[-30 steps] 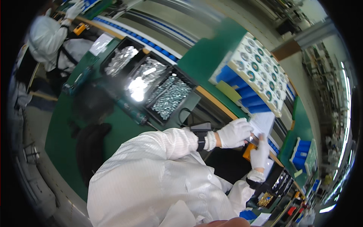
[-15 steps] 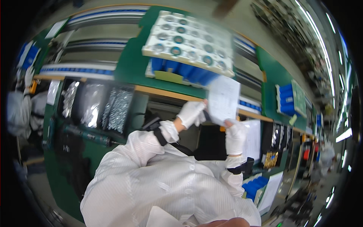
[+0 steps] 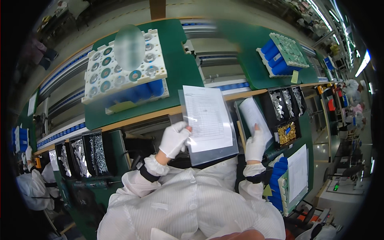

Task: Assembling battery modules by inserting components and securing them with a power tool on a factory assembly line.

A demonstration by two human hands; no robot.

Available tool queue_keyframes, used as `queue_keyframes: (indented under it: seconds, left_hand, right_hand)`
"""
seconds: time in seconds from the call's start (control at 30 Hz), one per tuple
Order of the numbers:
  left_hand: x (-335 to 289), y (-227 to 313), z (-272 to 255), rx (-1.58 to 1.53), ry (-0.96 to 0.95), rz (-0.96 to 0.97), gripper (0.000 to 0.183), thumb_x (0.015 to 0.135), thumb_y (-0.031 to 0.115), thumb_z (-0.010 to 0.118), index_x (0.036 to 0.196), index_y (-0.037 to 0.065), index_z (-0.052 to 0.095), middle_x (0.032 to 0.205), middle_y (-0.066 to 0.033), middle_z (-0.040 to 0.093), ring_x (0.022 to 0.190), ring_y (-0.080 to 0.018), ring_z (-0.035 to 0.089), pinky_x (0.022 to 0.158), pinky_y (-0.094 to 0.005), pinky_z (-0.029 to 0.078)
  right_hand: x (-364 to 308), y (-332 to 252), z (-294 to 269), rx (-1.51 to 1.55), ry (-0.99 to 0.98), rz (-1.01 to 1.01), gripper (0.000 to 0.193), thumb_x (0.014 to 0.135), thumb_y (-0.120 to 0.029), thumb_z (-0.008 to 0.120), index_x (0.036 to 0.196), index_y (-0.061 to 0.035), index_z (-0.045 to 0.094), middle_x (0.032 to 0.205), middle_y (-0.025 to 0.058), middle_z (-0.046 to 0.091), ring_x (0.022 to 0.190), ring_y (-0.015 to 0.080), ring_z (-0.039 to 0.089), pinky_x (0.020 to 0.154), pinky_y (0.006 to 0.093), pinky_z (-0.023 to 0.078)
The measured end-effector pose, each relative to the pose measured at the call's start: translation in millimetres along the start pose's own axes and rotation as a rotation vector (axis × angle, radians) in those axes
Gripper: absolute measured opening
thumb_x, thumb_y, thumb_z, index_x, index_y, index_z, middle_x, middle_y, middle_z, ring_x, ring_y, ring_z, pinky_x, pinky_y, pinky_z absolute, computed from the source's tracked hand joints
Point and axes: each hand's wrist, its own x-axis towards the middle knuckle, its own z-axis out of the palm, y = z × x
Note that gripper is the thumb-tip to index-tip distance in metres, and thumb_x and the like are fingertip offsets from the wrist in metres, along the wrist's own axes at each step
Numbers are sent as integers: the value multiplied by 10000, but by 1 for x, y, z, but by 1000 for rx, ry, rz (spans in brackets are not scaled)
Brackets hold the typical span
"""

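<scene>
Pinching a clear rectangular plastic sleeve w/ a white printed sheet [image 3: 209, 124] by its left edge, my white-gloved left hand [image 3: 173, 141] has its thumb on the front, prob. so most of the print stays uncovered. Sleeve's in front of my chest, face toward me, prob. for reading. Bare thumb tips poke from both gloves, maybe b/c slick plastic needs grip. My white-gloved right hand [image 3: 255, 147] is at a second white sheet [image 3: 253, 113], to the right; can't tell if those fingers grasp it or only touch. Beyond it, gold-coloured small metal parts [image 3: 286, 134] and shiny silver pieces [image 3: 276, 105] sit in separate black compartments, prob. to avoid mixing. Blue-cylinder block w/ white holed plate [image 3: 127, 82] stands on the far green table [image 3: 182, 66].
</scene>
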Motion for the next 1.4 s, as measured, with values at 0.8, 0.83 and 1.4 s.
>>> queue_keyframes:
  seconds: [0.8,0.83,1.4]
  left_hand:
    - [1,-16,-7,314,246,533,256,859,38,564,1107,13,625,890,-88,683,747,-156,669,707,-282,535]
    - [2,-18,-28,285,426,611,265,837,7,567,1097,6,621,908,-98,674,780,-178,669,728,-296,532]
    - [-9,6,-142,808,1281,734,876,747,215,687,1414,-103,216,1346,-302,382,1252,-447,387,1089,-523,273]
  right_hand:
    - [47,-191,-64,681,5,-509,517,753,19,659,1254,3,531,1297,168,529,1177,337,520,1003,387,411]
    - [57,-217,-64,665,28,-620,530,742,18,670,1253,-6,533,1296,166,530,1180,341,516,1005,394,407]
    - [96,-354,-10,449,277,-950,219,763,-36,707,969,-101,668,891,107,637,830,300,596,737,398,457]
